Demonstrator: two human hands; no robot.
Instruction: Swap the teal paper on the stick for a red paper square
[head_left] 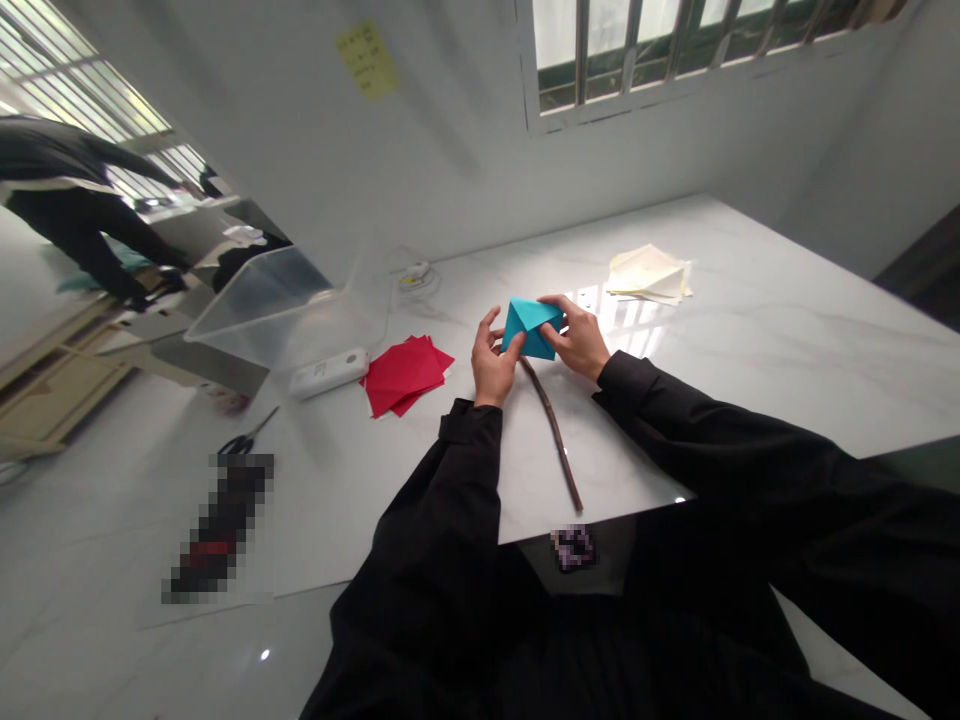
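Note:
A bright blue sheet of origami paper [531, 315], partly folded with a raised triangular flap, is held up between both hands over the table. My left hand [495, 362] grips its left side, thumb on the front face. At the paper's right edge, my right hand [579, 338] pinches it with the thumb in front and fingers behind. Beneath the paper, a thin brown twig [553, 425] lies on the tabletop, pointing towards the front edge; its far end is hidden behind the paper and left hand.
Red paper sheets [405, 375] lie left of my hands, beside a white oblong device [330, 372] and a clear plastic bin [262, 300]. Scissors [244, 438] rest further left. Cream paper sheets [649, 273] sit at the back right. A person [67, 190] bends over at far left.

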